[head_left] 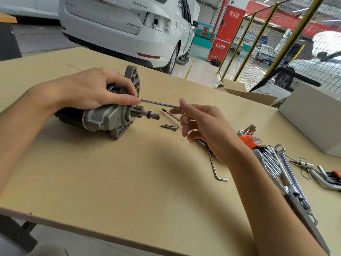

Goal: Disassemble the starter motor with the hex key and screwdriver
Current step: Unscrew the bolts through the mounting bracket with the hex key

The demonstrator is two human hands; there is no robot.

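Observation:
The starter motor point(110, 117) lies on its side on the wooden table point(129, 182), pinion shaft pointing right. My left hand point(92, 89) grips its body from above, fingertips at the mounting flange. A long thin bolt point(158, 104) sticks out of the motor beside those fingertips. My right hand point(204, 126) pinches the bolt's far end between thumb and forefinger. A screwdriver shaft point(170, 115) lies on the table and runs under my right hand. Removed bolts point(170, 126) lie just right of the pinion. A loose hex key point(215, 167) lies below my right wrist.
A hex key set in an orange holder point(249, 139), spanners point(287, 169) and another hex key set point(328, 179) lie at the right. A white box point(313, 115) stands at the far right. Behind the table are a white car point(129, 28) and yellow mesh fencing point(267, 43).

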